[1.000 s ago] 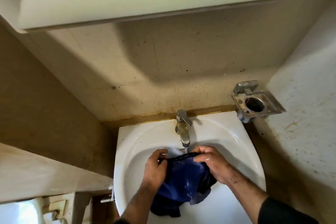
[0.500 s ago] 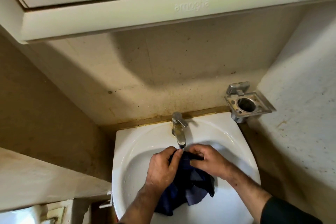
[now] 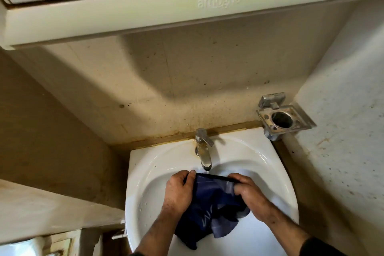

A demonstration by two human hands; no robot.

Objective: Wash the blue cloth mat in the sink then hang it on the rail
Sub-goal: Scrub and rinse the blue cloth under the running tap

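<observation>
Blue cloth mat (image 3: 209, 203) held low in the white sink (image 3: 145, 172), directly beneath the tap (image 3: 203, 151). Top hem stretched between left hand (image 3: 179, 189) and right hand (image 3: 247, 191), each closed tight on a bunch of fabric at a corner. Thin stream of water seen at the spout, landing near the hem (flow faint, hard to judge). Rest of mat sagging in crumpled folds toward the basin floor.

Judged soft, limp, no stiffness at all; soaked, so heavier than dry and likely to drip. Wet weave probably a little slick, not fragile. Best taken along the dark bound hem, both corners pinched, to spread flat for the rail. Rail not in view. Chrome holder (image 3: 283, 119) on wall right of sink, unused.
</observation>
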